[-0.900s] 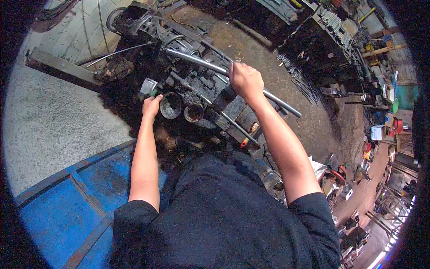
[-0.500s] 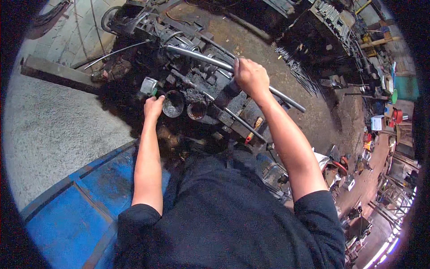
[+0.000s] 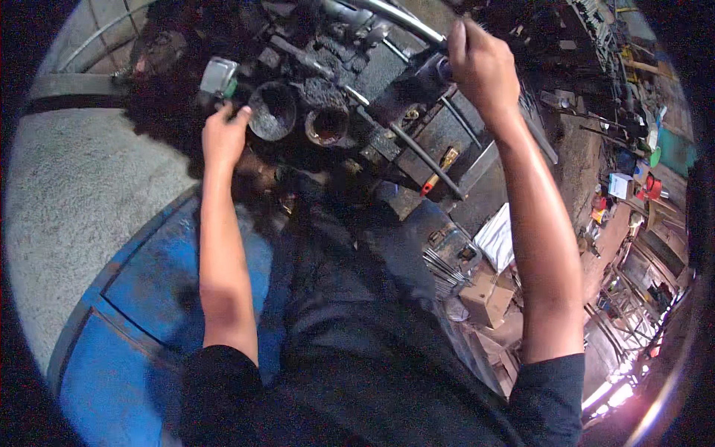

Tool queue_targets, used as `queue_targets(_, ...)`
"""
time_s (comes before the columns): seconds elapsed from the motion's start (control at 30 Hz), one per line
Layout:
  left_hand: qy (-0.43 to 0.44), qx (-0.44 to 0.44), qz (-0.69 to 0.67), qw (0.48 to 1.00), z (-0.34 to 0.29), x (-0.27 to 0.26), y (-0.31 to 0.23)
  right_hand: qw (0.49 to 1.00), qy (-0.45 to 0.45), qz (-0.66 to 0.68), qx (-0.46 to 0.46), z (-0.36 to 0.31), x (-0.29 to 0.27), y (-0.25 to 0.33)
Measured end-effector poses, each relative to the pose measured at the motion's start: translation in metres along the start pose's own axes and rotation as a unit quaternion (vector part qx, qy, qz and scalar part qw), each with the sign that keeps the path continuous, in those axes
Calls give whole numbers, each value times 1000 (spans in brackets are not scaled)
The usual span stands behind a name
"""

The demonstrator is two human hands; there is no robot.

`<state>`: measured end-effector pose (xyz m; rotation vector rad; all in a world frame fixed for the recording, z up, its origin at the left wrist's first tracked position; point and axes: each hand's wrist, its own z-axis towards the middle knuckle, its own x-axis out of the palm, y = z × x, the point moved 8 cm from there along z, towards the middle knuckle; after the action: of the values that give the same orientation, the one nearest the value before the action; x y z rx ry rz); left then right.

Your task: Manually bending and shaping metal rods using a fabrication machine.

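My right hand (image 3: 485, 78) is closed around a long, shiny metal pipe (image 3: 406, 21) above a dark, greasy machine (image 3: 350, 63). The pipe slants from the top edge down to the right, and its far end passes behind my forearm. My left hand (image 3: 226, 139) is at the machine's left side, fingers and thumb bent in beside a small grey box (image 3: 220, 75) with a green part. What sits between those fingers is too dark to make out. Right of that hand are a round bowl (image 3: 272, 112) with grey bits in it and a smaller round tin (image 3: 326, 126) with brownish contents.
A screwdriver with a red and yellow handle (image 3: 439, 171) lies on the machine's front right, near a thin rod (image 3: 428, 160). A blue metal panel (image 3: 149, 298) is at lower left. Cardboard box (image 3: 488, 298) and loose metal rods (image 3: 445, 272) lie at right.
The view has shifted, so the machine sits higher in the picture. My right hand and the pipe appear farther up and right. My left hand stays beside the grey box.
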<state>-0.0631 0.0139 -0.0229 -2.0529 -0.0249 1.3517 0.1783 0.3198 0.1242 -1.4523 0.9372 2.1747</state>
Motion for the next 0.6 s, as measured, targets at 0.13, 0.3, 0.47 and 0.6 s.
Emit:
queue_targets(0.13, -12, -39, 28, 999, -3, 1, 2, 999, 15, 13, -37, 3, -3, 14)
queue_targets(0.3, -21, -27, 45, 998, -1, 4, 21, 997, 63, 35, 27, 0, -1, 14)
queue_targets(0.47, -27, -31, 82, 996, -4, 8, 22, 998, 35, 39, -17, -1, -7, 14)
queue_targets(0.6, -51, -16, 118, 992, -11, 9, 6, 999, 43, 31, 11, -4, -7, 8)
